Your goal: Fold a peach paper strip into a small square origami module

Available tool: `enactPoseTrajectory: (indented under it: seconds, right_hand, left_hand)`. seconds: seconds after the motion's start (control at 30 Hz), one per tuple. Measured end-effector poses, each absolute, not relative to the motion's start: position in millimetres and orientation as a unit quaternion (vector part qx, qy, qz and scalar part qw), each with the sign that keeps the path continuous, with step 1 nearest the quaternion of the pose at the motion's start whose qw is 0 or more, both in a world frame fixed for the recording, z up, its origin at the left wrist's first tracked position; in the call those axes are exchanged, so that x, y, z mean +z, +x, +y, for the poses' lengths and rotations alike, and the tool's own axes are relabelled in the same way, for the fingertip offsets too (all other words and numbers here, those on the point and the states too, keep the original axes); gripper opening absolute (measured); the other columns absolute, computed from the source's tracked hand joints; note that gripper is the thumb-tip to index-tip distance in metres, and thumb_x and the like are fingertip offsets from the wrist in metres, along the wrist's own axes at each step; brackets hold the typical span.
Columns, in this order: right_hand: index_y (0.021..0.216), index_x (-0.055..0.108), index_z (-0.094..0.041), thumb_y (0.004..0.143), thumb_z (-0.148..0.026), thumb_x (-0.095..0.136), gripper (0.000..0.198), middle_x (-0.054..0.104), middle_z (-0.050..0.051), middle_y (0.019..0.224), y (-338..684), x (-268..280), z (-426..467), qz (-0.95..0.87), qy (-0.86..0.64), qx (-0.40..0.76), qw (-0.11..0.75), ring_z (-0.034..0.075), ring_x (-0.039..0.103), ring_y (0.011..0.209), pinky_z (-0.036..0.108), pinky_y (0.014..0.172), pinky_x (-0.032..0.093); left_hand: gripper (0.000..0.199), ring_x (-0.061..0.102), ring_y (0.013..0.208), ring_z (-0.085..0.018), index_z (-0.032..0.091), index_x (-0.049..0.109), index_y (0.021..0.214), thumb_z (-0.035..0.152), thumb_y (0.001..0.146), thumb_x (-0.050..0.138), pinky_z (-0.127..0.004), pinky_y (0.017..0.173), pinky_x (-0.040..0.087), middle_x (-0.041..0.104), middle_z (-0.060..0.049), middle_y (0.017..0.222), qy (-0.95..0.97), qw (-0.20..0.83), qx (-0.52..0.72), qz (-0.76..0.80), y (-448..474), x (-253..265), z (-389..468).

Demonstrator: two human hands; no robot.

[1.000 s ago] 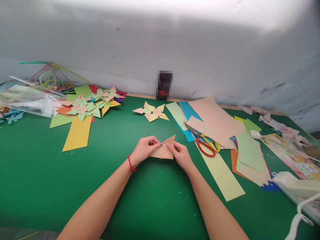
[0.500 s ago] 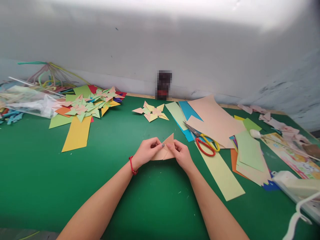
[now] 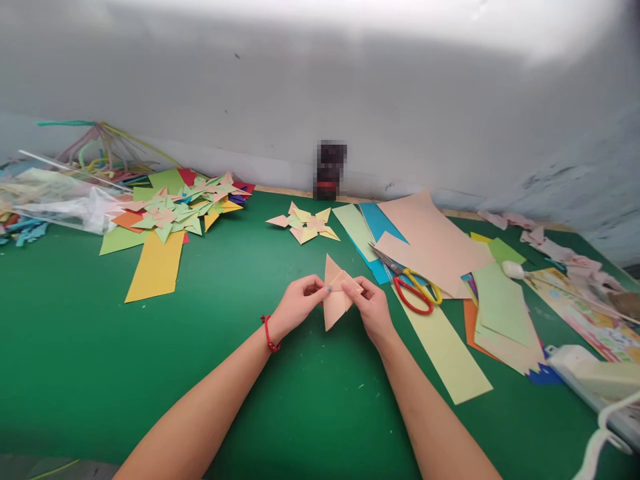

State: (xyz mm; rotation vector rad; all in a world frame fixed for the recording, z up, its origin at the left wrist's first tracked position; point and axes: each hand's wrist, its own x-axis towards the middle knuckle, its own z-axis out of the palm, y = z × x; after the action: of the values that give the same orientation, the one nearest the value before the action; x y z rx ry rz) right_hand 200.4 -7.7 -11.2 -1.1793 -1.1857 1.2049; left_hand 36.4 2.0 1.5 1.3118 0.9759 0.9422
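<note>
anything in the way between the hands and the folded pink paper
Nothing visible: the left hand and right hand both pinch the folded paper directly. The scissors lie off to the right, apart from it.

Green table [image 3: 100, 373] against a pale grey wall [image 3: 200, 80], bright glare along its top.

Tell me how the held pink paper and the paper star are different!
The pink paper is gripped by the left hand and right hand; the paper star lies on the green table. The pink paper shows one colour; the paper star mixes pink and yellow. Both have pointed corners.
</note>
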Motion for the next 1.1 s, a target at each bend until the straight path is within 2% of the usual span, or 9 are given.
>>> enactPoseTrajectory:
  seconds: [0.17, 0.37, 0.63, 0.77, 0.9, 1.0, 1.1]
  right_hand:
    - [0.077, 0.059, -0.020, 0.073, -0.036, 0.062, 0.018, 0.055, -0.001, 0.070, 198.1, -12.0, -8.1, -0.483, -0.459, 0.552, 0.501, 0.013, 0.049, 0.064, 0.023, 0.057, 0.040]
    - [0.077, 0.061, -0.018, 0.070, -0.034, 0.067, 0.018, 0.059, 0.001, 0.074, 198.2, -14.9, -7.2, -0.479, -0.481, 0.534, 0.504, 0.015, 0.051, 0.068, 0.024, 0.058, 0.041]
    - [0.076, 0.061, -0.019, 0.080, -0.041, 0.054, 0.024, 0.059, 0.001, 0.071, 197.9, -16.2, -6.8, -0.471, -0.466, 0.534, 0.525, 0.016, 0.053, 0.066, 0.026, 0.058, 0.043]
    - [0.088, 0.061, -0.021, 0.076, -0.037, 0.060, 0.020, 0.062, 0.001, 0.082, 196.1, -12.2, -8.2, -0.490, -0.454, 0.547, 0.504, 0.017, 0.056, 0.076, 0.026, 0.062, 0.045]
    - [0.095, 0.061, -0.020, 0.073, -0.037, 0.063, 0.028, 0.065, 0.004, 0.093, 195.6, -10.3, -8.6, -0.499, -0.470, 0.535, 0.494, 0.021, 0.058, 0.084, 0.030, 0.066, 0.047]
    - [0.091, 0.063, -0.019, 0.072, -0.039, 0.063, 0.027, 0.066, 0.005, 0.091, 195.7, -10.8, -8.5, -0.512, -0.476, 0.526, 0.483, 0.022, 0.059, 0.081, 0.032, 0.067, 0.047]
    - [0.090, 0.062, -0.019, 0.073, -0.039, 0.062, 0.026, 0.065, 0.005, 0.091, 196.0, -13.2, -7.3, -0.526, -0.485, 0.499, 0.489, 0.021, 0.059, 0.080, 0.032, 0.067, 0.047]
  left_hand:
    - [0.023, 0.047, 0.064, -0.010, 0.015, 0.053, 0.069, 0.036, 0.078, 0.054, -0.021, 0.059, 0.038, 0.052, 0.001, 0.068, 0.559, 0.543, 0.437, 0.449, 37.0, 1.8, 2.6]
    - [0.021, 0.051, 0.071, -0.012, 0.015, 0.058, 0.074, 0.035, 0.078, 0.054, -0.022, 0.065, 0.041, 0.057, 0.000, 0.075, 0.574, 0.527, 0.438, 0.448, 37.0, 0.8, 2.8]
    - [0.024, 0.044, 0.046, -0.007, 0.015, 0.057, 0.075, 0.039, 0.076, 0.057, -0.020, 0.043, 0.037, 0.050, 0.003, 0.057, 0.539, 0.561, 0.430, 0.458, 38.6, -1.4, 2.1]
    - [0.024, 0.056, 0.059, -0.012, 0.014, 0.058, 0.079, 0.037, 0.075, 0.058, -0.023, 0.054, 0.049, 0.058, -0.001, 0.070, 0.501, 0.600, 0.445, 0.437, 40.6, -0.4, 1.3]
    - [0.022, 0.059, 0.077, -0.016, 0.015, 0.060, 0.085, 0.035, 0.075, 0.058, -0.024, 0.059, 0.051, 0.062, -0.005, 0.086, 0.519, 0.585, 0.449, 0.432, 40.4, 0.7, 1.1]
    - [0.022, 0.059, 0.077, -0.016, 0.016, 0.060, 0.087, 0.034, 0.076, 0.057, -0.023, 0.058, 0.050, 0.062, -0.005, 0.089, 0.544, 0.558, 0.453, 0.433, 39.3, -0.1, 1.6]
    - [0.019, 0.058, 0.071, -0.014, 0.016, 0.059, 0.081, 0.034, 0.077, 0.057, -0.023, 0.058, 0.049, 0.061, -0.003, 0.081, 0.567, 0.505, 0.468, 0.454, 38.2, -0.6, 1.2]
